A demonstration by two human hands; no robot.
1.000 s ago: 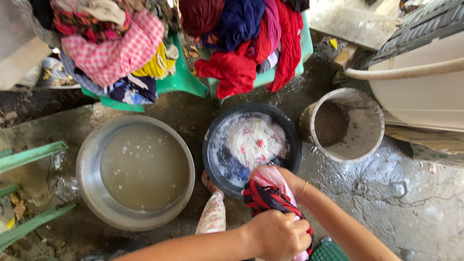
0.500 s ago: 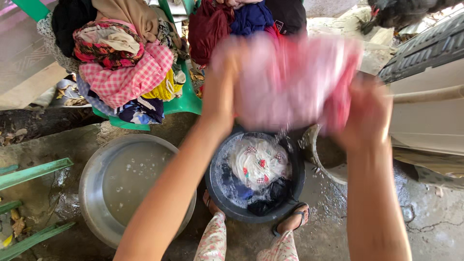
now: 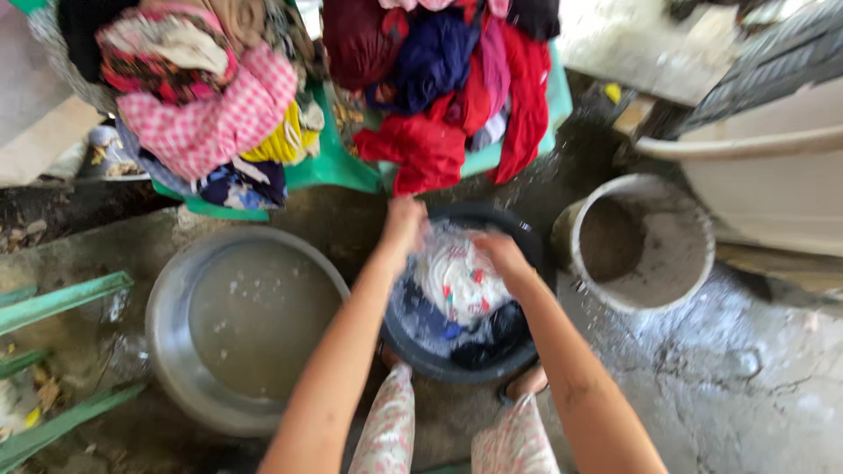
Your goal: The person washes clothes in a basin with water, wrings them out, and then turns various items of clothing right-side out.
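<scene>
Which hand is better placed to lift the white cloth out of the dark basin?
Probably the right hand: it rests on the white cloth. The left hand sits at the dark basin far rim, beside it.

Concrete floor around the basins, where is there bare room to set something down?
Bare wet concrete floor lies right of the dark basin, below the grey bucket. It is crowded behind, where clothes piles overhang, and both hands, left and right, fill the dark basin beside the metal basin.

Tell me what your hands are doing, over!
Left hand and right hand both down on the white patterned cloth in the dark basin. Grip unclear, picture blurred. Nothing in between.
</scene>
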